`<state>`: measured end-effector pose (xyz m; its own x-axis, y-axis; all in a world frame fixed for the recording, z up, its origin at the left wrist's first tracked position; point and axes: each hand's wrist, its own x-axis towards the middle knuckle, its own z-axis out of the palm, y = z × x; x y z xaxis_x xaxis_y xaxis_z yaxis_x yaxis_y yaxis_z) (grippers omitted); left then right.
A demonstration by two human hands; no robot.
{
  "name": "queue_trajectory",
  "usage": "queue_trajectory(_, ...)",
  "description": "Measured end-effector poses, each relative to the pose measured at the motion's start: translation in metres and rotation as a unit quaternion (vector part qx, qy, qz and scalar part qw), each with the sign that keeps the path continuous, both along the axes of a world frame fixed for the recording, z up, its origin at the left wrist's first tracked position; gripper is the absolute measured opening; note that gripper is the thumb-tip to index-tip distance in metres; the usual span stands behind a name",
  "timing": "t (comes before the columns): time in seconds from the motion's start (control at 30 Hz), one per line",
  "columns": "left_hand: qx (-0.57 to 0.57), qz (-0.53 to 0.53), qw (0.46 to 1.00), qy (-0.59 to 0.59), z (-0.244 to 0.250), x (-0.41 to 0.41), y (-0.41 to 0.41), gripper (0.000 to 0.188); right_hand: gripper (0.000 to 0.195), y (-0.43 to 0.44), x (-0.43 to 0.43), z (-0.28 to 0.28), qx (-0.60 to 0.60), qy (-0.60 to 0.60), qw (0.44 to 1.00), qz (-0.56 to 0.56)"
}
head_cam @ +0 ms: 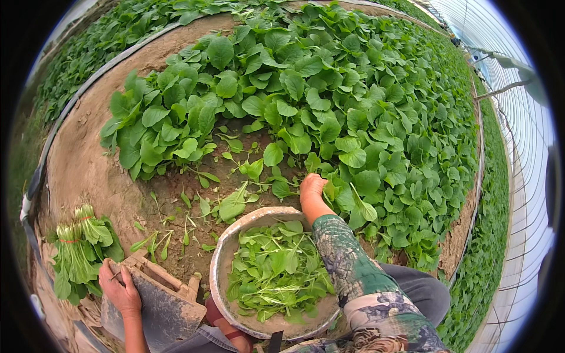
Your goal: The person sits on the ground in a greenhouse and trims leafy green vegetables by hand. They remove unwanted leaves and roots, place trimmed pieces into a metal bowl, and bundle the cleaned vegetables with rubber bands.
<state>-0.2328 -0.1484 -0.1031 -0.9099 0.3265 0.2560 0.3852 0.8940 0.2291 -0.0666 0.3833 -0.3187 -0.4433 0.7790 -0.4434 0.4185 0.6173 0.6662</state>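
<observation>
Leafy green plants [353, 132] grow densely ahead of me. My right hand [312, 187] reaches in at their near edge, its fingers curled and partly hidden by leaves; whether it grips a stem cannot be told. Below that forearm, a round basin [217, 269] with a worn rim holds loose picked greens [278, 264]. At lower left, my left hand [120, 287] rests on the edge of a small wooden stool [154, 304], with a thin brown piece by its thumb and fingers. Beside it on the soil lie bundles of greens [77, 256] tied with red bands.
Small plants and loose leaves [232, 203] lie on the soil between basin and crop. A grey hose [79, 95] curves along the left side of the bed. Clear greenhouse film on hoops [525, 145] stands at right, with another planted strip beside it [490, 212].
</observation>
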Motion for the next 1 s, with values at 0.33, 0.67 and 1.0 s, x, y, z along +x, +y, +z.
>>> queue_trajectory(0.33,-0.001,-0.003,1.000,0.017,-0.008,-0.002,-0.005,0.044,0.047,0.026,0.003,0.088,-0.092,0.123,0.988,0.022)
queue_trajectory(0.67,0.001,0.004,1.000,0.001,-0.005,-0.001,0.001,0.044,0.041,0.028,0.024,0.101,-0.159,0.244,0.952,0.097)
queue_trajectory(1.0,-0.002,-0.004,1.000,0.023,-0.006,0.000,0.003,0.045,0.037,-0.004,-0.008,0.186,-0.368,0.560,0.739,0.066)
